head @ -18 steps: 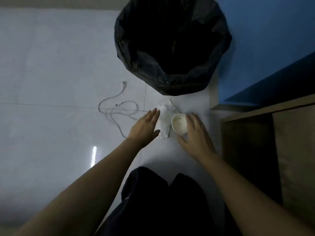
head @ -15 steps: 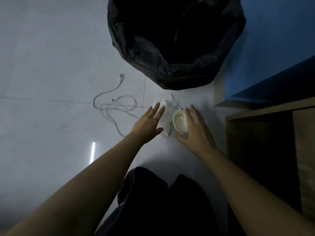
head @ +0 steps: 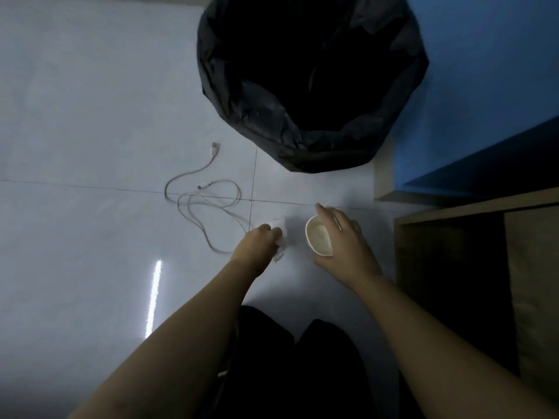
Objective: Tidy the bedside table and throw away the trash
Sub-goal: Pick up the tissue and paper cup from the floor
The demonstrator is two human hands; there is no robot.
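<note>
Pale floor (head: pixel 90 101) tiles fill most of the view, and a bright streak of light (head: pixel 153 297) shines on them. The left hand (head: pixel 257 247) is down low, with its fingers curled tight round a white tissue (head: pixel 280 237), which is bunched up and sticks out past the knuckles. Just beside it, the right hand (head: pixel 343 246) grips a small cup (head: pixel 317 239). The thumb is on the near side, the fingers wrap the far side, and one finger points out past the rim. The cup's open top faces up (it is pale inside). I cannot tell if the cup and tissue touch the floor or are a bit above it.

Past both hands stands a bin (head: pixel 311 86) lined with a black bag, its mouth wide open. It is apart from the hands. A white cable (head: pixel 205 204) lies in loose loops on the floor, left of the tissue and near it. Wooden furniture (head: pixel 532 267) stands on the right, with a blue surface (head: pixel 484 71) behind it. Legs (head: pixel 296 364) in dark cloth show at the bottom.
</note>
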